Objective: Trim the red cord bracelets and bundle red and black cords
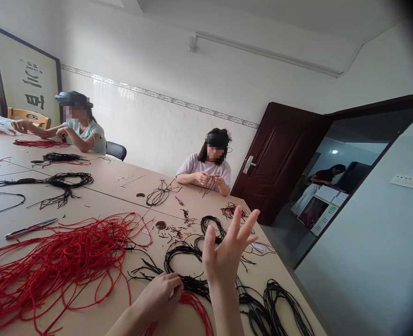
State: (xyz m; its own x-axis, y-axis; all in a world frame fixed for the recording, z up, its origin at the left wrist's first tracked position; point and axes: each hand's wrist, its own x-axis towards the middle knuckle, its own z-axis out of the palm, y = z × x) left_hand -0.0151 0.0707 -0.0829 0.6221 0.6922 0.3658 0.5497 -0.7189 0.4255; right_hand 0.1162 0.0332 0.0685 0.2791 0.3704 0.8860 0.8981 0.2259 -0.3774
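My left hand is low over the table with its fingers curled together. It is closed at the end of a bundle of red cords, which comes out on both sides of it; the fingertips are partly hidden. Coiled black cords lie just beyond that hand. My right hand is raised above the table, fingers spread, with nothing in it. Below and right of it are dark-handled scissors, partly covered, and another coil of black cords.
A big tangle of red cords covers the left front of the table. A pointed metal tool and black cord bundles lie behind it. Cord scraps surround a table hole. Two people handle cords across the table; another stands beyond the open door.
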